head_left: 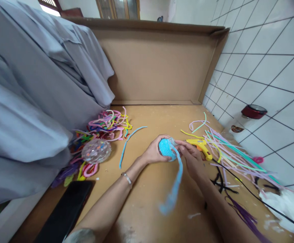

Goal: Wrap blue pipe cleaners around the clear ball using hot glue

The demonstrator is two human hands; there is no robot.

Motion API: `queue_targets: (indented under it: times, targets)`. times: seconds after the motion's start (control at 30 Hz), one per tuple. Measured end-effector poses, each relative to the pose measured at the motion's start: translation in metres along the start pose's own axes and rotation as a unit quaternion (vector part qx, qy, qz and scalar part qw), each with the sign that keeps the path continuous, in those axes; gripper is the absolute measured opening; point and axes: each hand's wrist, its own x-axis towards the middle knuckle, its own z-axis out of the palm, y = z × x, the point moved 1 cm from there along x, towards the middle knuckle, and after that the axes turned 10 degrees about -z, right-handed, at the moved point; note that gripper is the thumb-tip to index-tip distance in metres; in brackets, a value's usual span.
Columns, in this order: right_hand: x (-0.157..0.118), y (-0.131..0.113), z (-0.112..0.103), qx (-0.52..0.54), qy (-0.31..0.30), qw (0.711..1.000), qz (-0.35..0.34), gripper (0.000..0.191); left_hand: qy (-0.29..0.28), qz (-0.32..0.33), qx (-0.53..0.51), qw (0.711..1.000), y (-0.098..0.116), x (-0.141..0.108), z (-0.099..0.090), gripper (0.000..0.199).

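A small round object wrapped in blue pipe cleaner [166,148] sits in my left hand [154,151], whose fingers curl round its left side. Its top right part looks clear and uncovered. From there a loose blue strand [179,168] hangs down to the front, its end blurred. My right hand [190,156] is closed in a pinch at the object's right side, by the base of the strand; what lies between the fingertips is too small to make out. Just behind my right hand lies a yellow glue gun [201,146] with a black cable.
Left: tangled colourful pipe cleaners [109,123], a clear faceted ball [96,151], a black phone [66,209], hanging grey cloth [48,84]. Right: pastel pipe cleaners [233,152], a red-lidded jar [248,118], white tissue [286,206]. A cardboard panel [157,67] stands behind; one blue strip [128,143] lies mid-left.
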Motion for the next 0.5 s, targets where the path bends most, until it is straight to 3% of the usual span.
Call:
queue_targets:
  times: [0.23, 0.37, 0.5]
  targets:
    - [0.000, 0.003, 0.003, -0.173, 0.008, 0.978, -0.120, 0.026, -0.027, -0.030, -0.010, 0.999, 0.000, 0.002, -0.009, 0.076]
    - [-0.003, 0.001, 0.009, -0.301, -0.021, 0.933, -0.197, 0.025, -0.034, -0.014, 0.016, 0.999, 0.007, 0.002, -0.008, 0.072]
    - [-0.006, 0.001, 0.012, -0.389, -0.006, 0.884, -0.258, 0.021, -0.038, 0.025, 0.037, 0.998, 0.009, 0.002, -0.004, 0.068]
